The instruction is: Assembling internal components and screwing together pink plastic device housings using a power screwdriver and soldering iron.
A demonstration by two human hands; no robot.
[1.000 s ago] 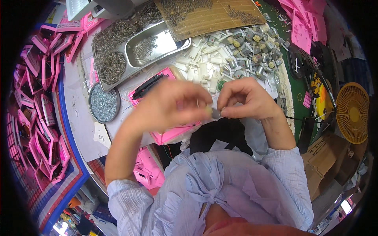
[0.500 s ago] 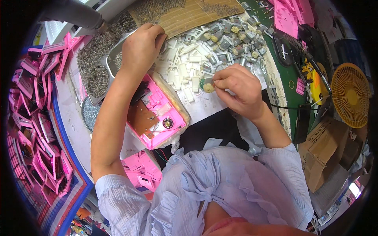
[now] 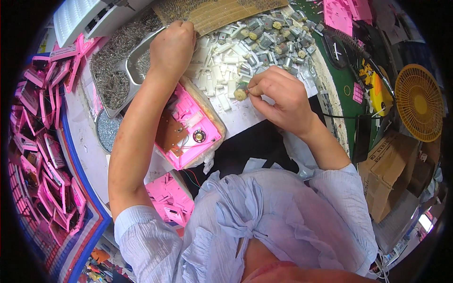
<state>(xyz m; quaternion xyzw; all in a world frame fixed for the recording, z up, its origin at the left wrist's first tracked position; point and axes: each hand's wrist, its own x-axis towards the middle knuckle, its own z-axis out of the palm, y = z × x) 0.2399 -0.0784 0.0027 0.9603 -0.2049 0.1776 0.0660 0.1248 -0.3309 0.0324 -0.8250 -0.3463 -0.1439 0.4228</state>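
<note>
My right hand (image 3: pixel 281 98) pinches a small motor with a yellowish round end (image 3: pixel 240 94) between thumb and fingertips. It hangs just above the front edge of a spread of white plastic parts (image 3: pixel 217 75). My left hand (image 3: pixel 171 49) reaches to the near edge of a brown corrugated board (image 3: pixel 207 21). Its fingers are curled, and the tips are turned away, so what they hold cannot be made out. Below the left wrist lies an open pink plastic housing (image 3: pixel 200 125) with a brown circuit board (image 3: pixel 171 134) and a small round speaker (image 3: pixel 199 136), resting on a padded base.
More small motors (image 3: pixel 278 35) are heaped at the far middle. A metal tray (image 3: pixel 134 78) holds many tiny metal parts, beside a round dish of grey bits (image 3: pixel 109 132). Pink housings (image 3: pixel 47 174) pile up at left. A yellow fan (image 3: pixel 419 103) and cardboard box (image 3: pixel 389 172) stand at right.
My right hand has drawn the motor slightly left and nearer. My left hand has moved slightly farther over the board's edge. The grey tool at upper left has swung mostly out of view.
</note>
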